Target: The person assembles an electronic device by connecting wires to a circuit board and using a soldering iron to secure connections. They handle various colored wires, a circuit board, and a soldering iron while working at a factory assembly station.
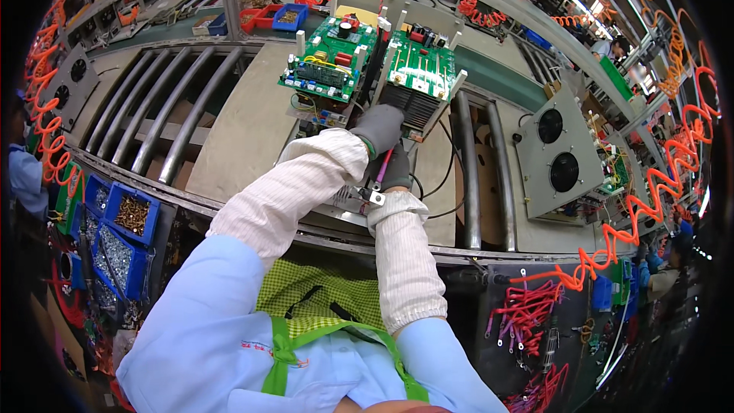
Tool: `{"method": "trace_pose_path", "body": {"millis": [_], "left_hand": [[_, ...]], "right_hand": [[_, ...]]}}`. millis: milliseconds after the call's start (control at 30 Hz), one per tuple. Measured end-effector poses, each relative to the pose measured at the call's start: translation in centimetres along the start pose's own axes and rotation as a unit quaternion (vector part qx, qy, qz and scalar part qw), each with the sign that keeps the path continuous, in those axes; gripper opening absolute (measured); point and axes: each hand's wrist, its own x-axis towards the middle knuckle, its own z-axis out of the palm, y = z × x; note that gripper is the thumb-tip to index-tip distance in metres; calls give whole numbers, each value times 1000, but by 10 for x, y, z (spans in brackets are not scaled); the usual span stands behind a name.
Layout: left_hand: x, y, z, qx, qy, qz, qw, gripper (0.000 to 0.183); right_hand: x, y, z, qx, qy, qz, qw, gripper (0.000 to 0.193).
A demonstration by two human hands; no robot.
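A two-part electronic unit stands before me, with green circuit boards on the left and a second green board over a dark finned heat sink on the right. Grey gloves cover both hands. My left hand is closed at the near end of the heat sink; what its fingers hold is hidden. Just below it, my right hand is closed around a short purple-pink cable. A metal ring lug ends that cable, pointing toward me.
Steel rollers flank the work board. Blue bins of screws sit at lower left. A grey panel with two fans stands at right, above a pile of pink cables. Orange coiled hoses hang nearby. Black cables loop beside the unit.
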Motion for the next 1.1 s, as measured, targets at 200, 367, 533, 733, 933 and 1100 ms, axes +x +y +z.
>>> {"method": "trace_pose_path", "body": {"millis": [200,367,533,733,933,1100], "left_hand": [[2,7,0,24,-14,-8,1000,19],[-4,0,4,21,0,26,999,15],[1,4,4,45,-22,63,997,16],[-1,-13,2,31,-14,103,994,15],[4,-10,-2,-1,-16,105,994,19],[2,-12,2,27,-6,90,996,18]], "right_hand": [[3,12,-6,-14,-21,-15,1000,30],[-5,-21,-17,35,-38,63,997,29],[-4,-13,-21,-10,-14,-31,999,33],[-9,-31,-23,-5,-22,0,1000,34],[8,18,5,201,-36,49,978,35],[9,7,-7,-63,-73,-20,995,37]]}}
